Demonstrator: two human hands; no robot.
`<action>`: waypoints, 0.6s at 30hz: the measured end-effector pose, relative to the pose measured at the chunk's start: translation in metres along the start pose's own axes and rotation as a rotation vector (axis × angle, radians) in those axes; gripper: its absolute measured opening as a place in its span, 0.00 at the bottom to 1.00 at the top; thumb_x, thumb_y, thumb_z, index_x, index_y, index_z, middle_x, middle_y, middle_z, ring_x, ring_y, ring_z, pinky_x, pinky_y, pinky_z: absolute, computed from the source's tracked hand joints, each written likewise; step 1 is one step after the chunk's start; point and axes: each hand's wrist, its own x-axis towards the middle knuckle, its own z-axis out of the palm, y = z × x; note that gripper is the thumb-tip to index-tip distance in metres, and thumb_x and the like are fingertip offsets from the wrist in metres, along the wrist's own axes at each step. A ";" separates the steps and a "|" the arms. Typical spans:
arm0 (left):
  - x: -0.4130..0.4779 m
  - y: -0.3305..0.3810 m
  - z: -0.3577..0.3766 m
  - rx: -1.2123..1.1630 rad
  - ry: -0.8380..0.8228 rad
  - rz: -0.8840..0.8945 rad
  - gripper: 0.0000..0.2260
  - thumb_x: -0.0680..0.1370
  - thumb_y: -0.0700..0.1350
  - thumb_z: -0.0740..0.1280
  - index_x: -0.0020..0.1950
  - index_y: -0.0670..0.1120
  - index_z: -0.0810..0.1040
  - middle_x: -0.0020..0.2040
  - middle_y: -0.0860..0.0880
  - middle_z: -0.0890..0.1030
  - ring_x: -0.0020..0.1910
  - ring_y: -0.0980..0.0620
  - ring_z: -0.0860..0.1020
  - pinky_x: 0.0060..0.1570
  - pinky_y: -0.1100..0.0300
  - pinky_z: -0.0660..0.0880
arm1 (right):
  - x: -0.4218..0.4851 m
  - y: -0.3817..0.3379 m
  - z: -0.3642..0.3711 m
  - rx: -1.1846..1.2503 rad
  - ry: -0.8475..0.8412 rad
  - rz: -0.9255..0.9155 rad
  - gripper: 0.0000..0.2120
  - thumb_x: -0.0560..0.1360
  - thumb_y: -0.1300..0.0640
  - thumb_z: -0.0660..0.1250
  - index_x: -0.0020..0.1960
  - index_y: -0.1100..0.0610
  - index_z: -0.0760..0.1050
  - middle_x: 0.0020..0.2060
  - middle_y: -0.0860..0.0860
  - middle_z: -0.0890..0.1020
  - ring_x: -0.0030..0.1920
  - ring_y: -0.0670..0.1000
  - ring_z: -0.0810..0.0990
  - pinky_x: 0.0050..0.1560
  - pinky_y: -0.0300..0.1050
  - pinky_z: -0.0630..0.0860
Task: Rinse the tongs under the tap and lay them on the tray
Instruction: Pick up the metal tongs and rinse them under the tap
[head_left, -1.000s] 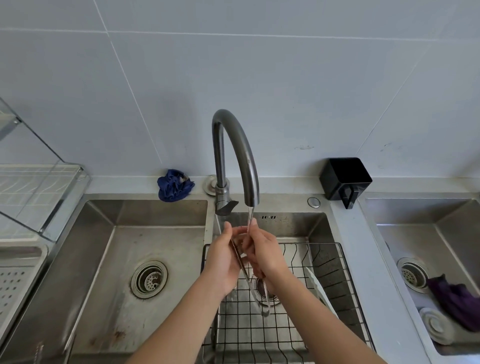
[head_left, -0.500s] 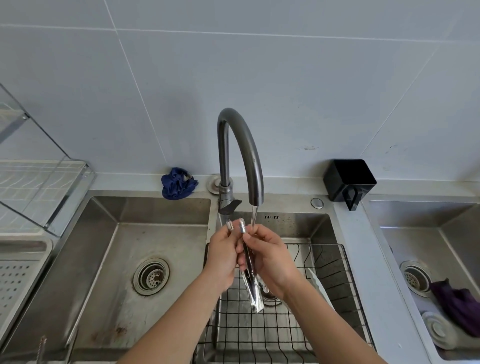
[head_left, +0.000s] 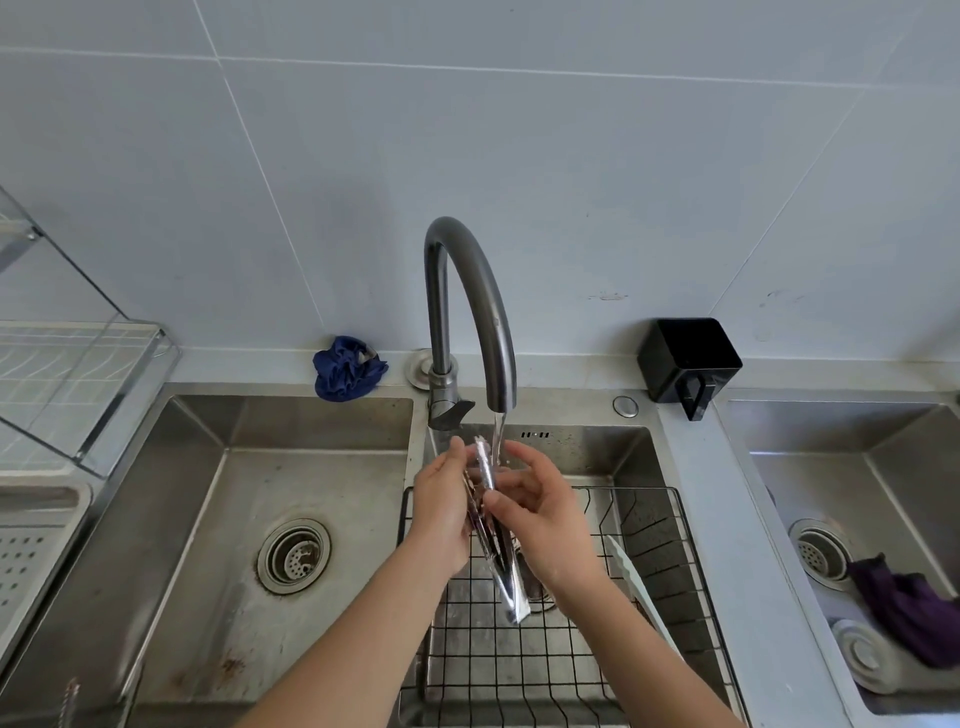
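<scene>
You are in the rinsing part of the job, and the laying down has not begun. The tap is running, and its thin stream falls onto the upper end of the tongs, which you hold steeply, tips down, over the wire rack in the middle sink.

Your right hand grips the tongs, thumb across the front and fingers behind. Your left hand lies against their left side. It shows only its back, so you cannot tell whether its fingers curl round the metal or just rest flat on it.

The arms of the tongs look pressed together, and the lower part shines wet. How thoroughly each face has been rinsed cannot be judged from here.

3 things are probably left: finishing the rinse, lifting the tongs out of the stream, and setting them down. The likely tray is the pale perforated 1 at the far left, well apart from your hands, with the left sink between. Expect drips on the way across, and the tap is yet to be shut off.
</scene>
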 end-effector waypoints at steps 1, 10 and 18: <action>0.003 0.004 0.000 -0.052 0.024 -0.014 0.18 0.84 0.55 0.60 0.56 0.43 0.83 0.48 0.37 0.86 0.46 0.40 0.84 0.54 0.43 0.79 | 0.001 0.004 0.000 -0.148 0.017 -0.021 0.19 0.77 0.61 0.73 0.66 0.49 0.77 0.48 0.48 0.86 0.49 0.46 0.84 0.50 0.39 0.80; 0.014 0.025 -0.019 -0.531 0.001 -0.058 0.18 0.85 0.53 0.57 0.59 0.39 0.76 0.42 0.37 0.86 0.41 0.41 0.86 0.40 0.49 0.82 | 0.030 -0.004 0.016 -0.792 -0.083 -0.061 0.20 0.84 0.37 0.51 0.51 0.53 0.71 0.40 0.51 0.84 0.39 0.56 0.83 0.41 0.52 0.79; 0.013 0.022 -0.030 -0.432 -0.178 0.001 0.13 0.81 0.45 0.65 0.65 0.48 0.78 0.55 0.41 0.86 0.59 0.41 0.83 0.56 0.46 0.79 | 0.052 -0.019 0.025 -0.360 -0.328 0.283 0.25 0.83 0.36 0.53 0.54 0.57 0.75 0.25 0.54 0.81 0.20 0.53 0.77 0.20 0.40 0.73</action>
